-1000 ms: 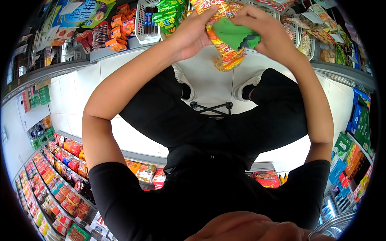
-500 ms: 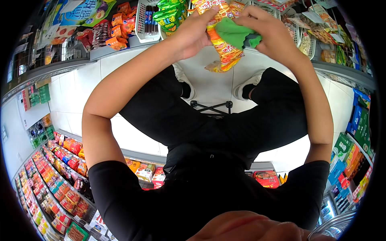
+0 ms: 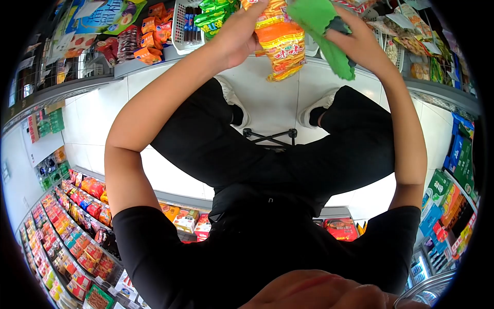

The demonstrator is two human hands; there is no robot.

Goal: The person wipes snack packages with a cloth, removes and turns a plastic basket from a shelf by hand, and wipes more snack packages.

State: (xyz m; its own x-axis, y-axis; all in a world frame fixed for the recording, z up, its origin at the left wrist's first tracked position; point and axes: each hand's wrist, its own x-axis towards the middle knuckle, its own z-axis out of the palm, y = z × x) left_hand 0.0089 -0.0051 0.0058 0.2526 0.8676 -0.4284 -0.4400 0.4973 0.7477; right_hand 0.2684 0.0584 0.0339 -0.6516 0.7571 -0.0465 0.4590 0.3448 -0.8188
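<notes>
My left hand is closed on the edge of a joined strip of orange and yellow snack packets, which hangs down over the floor. My right hand grips a green cloth with dark patches. The cloth hangs spread out just right of the packets. Beyond my left hand lie green snack bags in a basket. Part of the strip's upper end is cut off by the frame's top edge.
A white basket holds dark packaged sticks. Orange packets lie to its left, and more bagged snacks at the right. A dark folding stool frame shows between my legs. Stocked shelves stand behind me at the left.
The green cloth has come away from the packets, moving right and unfolding downward in my right hand. The packet strip now hangs straighter, its printed front more exposed.
</notes>
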